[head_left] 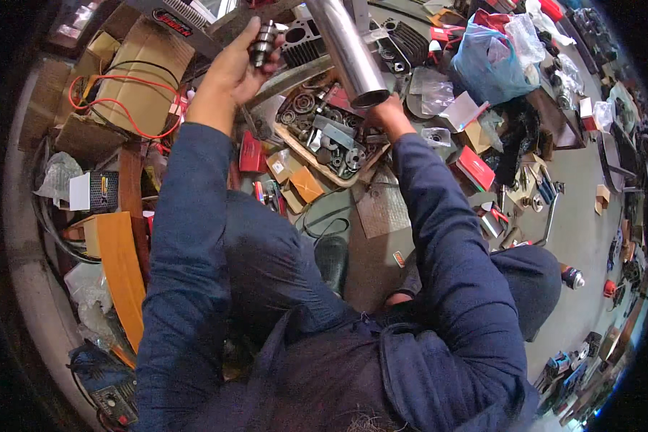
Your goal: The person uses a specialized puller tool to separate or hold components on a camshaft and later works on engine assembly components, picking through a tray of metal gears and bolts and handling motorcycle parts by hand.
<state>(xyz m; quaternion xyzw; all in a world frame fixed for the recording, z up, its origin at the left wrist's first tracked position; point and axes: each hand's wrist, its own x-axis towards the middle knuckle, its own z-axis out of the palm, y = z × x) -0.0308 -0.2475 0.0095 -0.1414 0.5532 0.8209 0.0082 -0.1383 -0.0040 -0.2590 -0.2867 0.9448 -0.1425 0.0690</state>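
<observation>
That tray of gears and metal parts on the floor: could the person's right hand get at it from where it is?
Probably yes. The right hand sits at the edge of the tray, partly hidden behind the shiny metal pipe. Nothing seems to lie between hand and parts, though the pipe overhangs that side.

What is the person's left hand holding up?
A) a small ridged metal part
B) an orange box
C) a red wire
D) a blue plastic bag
A: the left hand is closed around a small ridged metal part, lifted above the tray of gears; the bag, box and wire lie untouched elsewhere.
</observation>
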